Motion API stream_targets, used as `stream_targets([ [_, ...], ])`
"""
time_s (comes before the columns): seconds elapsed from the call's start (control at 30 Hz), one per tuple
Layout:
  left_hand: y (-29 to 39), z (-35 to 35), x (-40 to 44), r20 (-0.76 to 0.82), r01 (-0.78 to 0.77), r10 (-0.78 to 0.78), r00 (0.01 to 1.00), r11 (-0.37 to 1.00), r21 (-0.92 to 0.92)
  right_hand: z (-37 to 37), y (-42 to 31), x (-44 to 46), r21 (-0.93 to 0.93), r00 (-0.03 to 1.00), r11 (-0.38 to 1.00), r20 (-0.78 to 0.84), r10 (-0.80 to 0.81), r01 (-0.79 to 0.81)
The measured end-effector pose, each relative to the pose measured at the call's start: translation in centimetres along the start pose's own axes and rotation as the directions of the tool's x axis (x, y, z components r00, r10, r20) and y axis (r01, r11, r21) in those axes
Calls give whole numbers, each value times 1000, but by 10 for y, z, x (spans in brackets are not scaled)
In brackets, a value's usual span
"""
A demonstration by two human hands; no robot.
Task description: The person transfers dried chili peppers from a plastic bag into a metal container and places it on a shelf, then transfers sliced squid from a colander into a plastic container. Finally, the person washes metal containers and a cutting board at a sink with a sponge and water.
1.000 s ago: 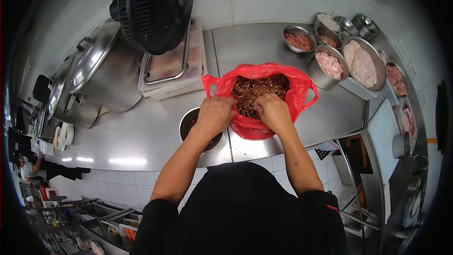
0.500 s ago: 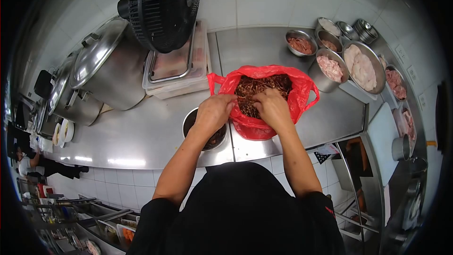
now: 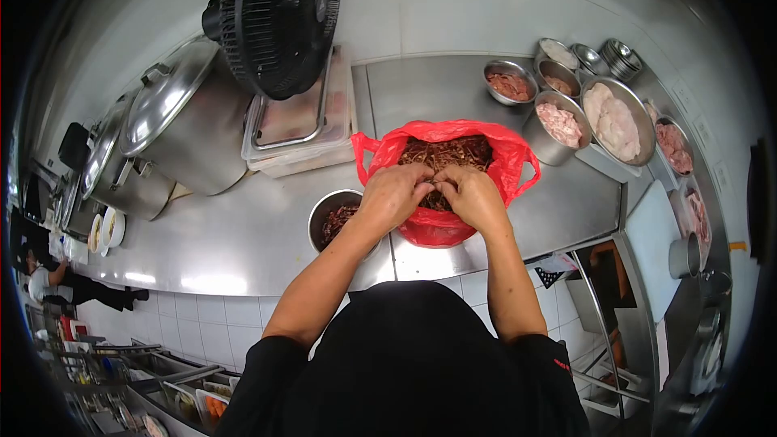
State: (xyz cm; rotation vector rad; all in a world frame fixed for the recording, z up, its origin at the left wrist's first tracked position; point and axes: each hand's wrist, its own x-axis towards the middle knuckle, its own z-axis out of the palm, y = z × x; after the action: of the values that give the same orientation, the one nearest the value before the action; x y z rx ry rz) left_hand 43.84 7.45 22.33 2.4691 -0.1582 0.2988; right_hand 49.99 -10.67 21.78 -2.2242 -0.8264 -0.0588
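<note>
The red bag (image 3: 437, 233) is thin, glossy, crinkled plastic around rough, fibrous strands (image 3: 449, 152). Under the bag, the tabletop (image 3: 218, 235) is smooth metal (gleaming where light strikes); left of the bag stand a smooth metal bowl (image 3: 327, 205), a satin metal pot (image 3: 202, 142) and a translucent plastic box (image 3: 341, 105).

One left hand (image 3: 392, 193), one right hand (image 3: 473, 194) (two in all), one red bag (image 3: 433, 233), one metal bowl (image 3: 324, 210) beside it, one fan (image 3: 283, 24), two big lidded pots (image 3: 206, 142), two white bowls (image 3: 117, 228).

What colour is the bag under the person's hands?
The bag is bright red; it shows best in the head view, the only one.
</note>
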Motion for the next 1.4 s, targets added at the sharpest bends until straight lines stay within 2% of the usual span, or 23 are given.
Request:
stream_targets([
  [0.07, 1, 3, 4, 30, -14, 14, 999, 1000, 21, 0, 0, -6, 40, 1000, 999, -8, 21, -21],
  [0.2, 2, 5, 2, 40, -132, 129, 991, 988, 75, -1, -1, -17, -74, 999, 996, 3, -41, 41],
  [0.33, 1, -1, -2, 87, -221, 217, 972, 974, 48, 1, 16, -22, 22, 987, 989, 56, -148, 147],
  [0.43, 5, -13, -5, 109, -217, 219, 970, 976, -37, -2, 19, -22, 245, 979, 954, 65, -195, 174],
  [0.5, 7, -19, -9, 90, -182, 191, 977, 978, -104, 0, 17, -22, 307, 981, 938, 51, -187, 163],
  [0.63, 10, -27, -23, -7, -100, 100, 995, 992, -75, 0, 4, -20, 331, 988, 934, 30, -150, 132],
  [0.7, 5, -36, -37, -89, -66, 63, 994, 997, -28, 3, 8, -16, 129, 992, 985, 20, -121, 117],
  [0.77, -3, -47, -55, -86, 13, -8, 996, 998, 58, -2, 13, -13, -132, 996, 988, 50, -73, 79],
  [0.83, -6, -56, -67, -41, 115, -110, 993, 983, 145, -17, 20, 3, -439, 995, 897, 105, 6, 41],
  [0.9, -5, -64, -77, 37, 236, -252, 967, 941, 242, -13, 40, 25, -536, 992, 837, -4, 128, -111],
  [1.0, -21, -56, -89, 15, 110, -118, 993, 957, 270, -4, 68, 50, -624, 973, 767, 49, 227, -147],
  [1.1, -12, -55, -82, -61, 99, -89, 994, 976, 192, 3, 87, 57, -656, 969, 734, 17, 246, -174],
  [1.2, -3, -48, -76, -154, 60, -38, 987, 988, 141, -22, 63, 44, -561, 978, 820, 80, 191, -114],
  [1.23, -1, -46, -71, -182, 34, -10, 983, 991, 129, -30, 55, 39, -506, 990, 858, 46, 132, -91],
  [1.3, 3, -39, -62, -149, 11, 0, 989, 997, 74, -40, 43, 24, -394, 999, 919, -29, 27, -36],
  [1.37, 12, -31, -47, -157, -36, 40, 987, 999, 25, -43, 27, 10, -233, 1000, 972, -28, 3, -9],
  [1.4, 10, -26, -40, -138, -114, 120, 983, 992, 52, -42, 20, 4, -151, 999, 989, -30, -10, 6],
])
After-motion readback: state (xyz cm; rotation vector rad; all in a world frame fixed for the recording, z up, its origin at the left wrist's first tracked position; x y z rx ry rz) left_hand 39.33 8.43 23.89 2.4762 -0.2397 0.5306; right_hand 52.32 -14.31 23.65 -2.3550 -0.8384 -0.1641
